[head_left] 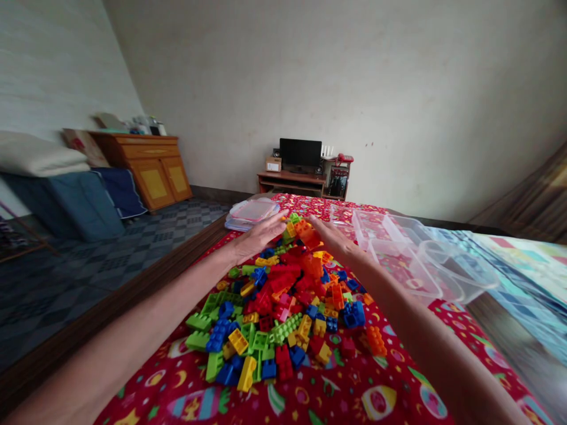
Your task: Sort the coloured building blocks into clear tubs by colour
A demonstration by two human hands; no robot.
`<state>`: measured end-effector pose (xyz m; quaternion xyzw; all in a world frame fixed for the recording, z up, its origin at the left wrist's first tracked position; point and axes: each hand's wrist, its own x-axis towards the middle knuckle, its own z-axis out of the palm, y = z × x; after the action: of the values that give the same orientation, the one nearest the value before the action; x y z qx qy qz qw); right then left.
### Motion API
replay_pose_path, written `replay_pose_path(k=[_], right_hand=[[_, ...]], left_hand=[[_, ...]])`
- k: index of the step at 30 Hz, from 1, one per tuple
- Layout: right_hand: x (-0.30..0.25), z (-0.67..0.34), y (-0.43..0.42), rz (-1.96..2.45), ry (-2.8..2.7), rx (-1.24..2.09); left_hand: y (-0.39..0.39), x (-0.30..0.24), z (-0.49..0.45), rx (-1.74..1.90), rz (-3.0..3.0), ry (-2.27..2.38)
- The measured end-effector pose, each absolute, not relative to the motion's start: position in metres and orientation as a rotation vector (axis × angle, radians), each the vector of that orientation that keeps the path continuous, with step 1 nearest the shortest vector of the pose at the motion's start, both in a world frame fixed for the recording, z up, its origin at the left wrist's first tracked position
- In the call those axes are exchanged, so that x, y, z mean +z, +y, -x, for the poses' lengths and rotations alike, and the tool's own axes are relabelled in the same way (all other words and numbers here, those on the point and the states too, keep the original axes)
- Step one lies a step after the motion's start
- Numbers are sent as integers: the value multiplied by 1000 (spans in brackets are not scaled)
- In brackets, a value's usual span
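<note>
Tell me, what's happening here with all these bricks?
A person stretches both arms over a pile of coloured building bricks on a red patterned cloth. The left hand and right hand lie open on either side of the pile's far end, touching the bricks. Clear plastic tubs sit to the right, and a stack of lids to the left.

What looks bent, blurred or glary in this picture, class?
Head view: the wide lens tilts the walls and stretches the lower corners; the right edge smears; the blocks are sharp; the light is soft and even, with only a faint sheen on the clear tubs.
</note>
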<state>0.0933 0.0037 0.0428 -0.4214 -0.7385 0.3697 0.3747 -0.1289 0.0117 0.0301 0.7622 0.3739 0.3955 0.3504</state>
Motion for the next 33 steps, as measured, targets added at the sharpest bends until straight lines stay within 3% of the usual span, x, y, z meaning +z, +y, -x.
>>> replay_pose_path(k=[5,9,16,23,29,33], right_hand=[[45,-111,-42,1050,-2210,616],[26,-112,-104,711,-2592,229],[-9,-94,-140,355,-2929,-258],[-10,-87,-89,652,-2737,-508],[7,-106,-26,1112,-2550,-331],[9,-124,-25,1004,-2408,-252]], left_hand=[[-27,26,159,823,-2414,1077],[-91,10,183,652,-2716,1175],[-177,-25,184,324,-3180,889],[-126,-36,180,385,-3251,1048],[-64,-17,159,612,-3138,1154],[-33,-6,153,874,-2962,1250]])
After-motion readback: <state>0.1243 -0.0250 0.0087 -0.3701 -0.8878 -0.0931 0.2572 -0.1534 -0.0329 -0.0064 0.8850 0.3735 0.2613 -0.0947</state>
